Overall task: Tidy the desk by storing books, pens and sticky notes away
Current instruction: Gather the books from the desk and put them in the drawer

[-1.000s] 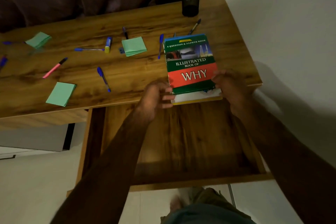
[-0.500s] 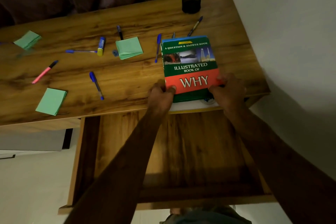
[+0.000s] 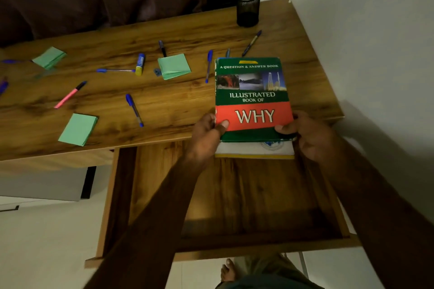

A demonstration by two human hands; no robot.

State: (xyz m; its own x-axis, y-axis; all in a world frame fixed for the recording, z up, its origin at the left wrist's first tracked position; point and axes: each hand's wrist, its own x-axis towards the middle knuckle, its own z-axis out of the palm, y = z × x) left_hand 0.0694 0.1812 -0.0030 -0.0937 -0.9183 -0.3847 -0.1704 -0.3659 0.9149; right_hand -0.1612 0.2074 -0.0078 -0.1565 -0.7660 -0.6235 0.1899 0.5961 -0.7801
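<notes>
Open drawer (image 3: 234, 195) low in frame. Just above, left hand (image 3: 206, 138) and right hand (image 3: 312, 136) grip the near corners of the Illustrated Book of Why (image 3: 252, 98), thumbs on its cover. It stretches away centre-right, overhanging the desk (image 3: 164, 105) edge, with a white book (image 3: 244, 149) beneath.

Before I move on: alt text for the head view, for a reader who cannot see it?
The left hand and right hand grip two stacked books at the desk edge, above an open drawer. Pens and green sticky-note pads lie scattered on it; a mesh cup stands at the back.
</notes>
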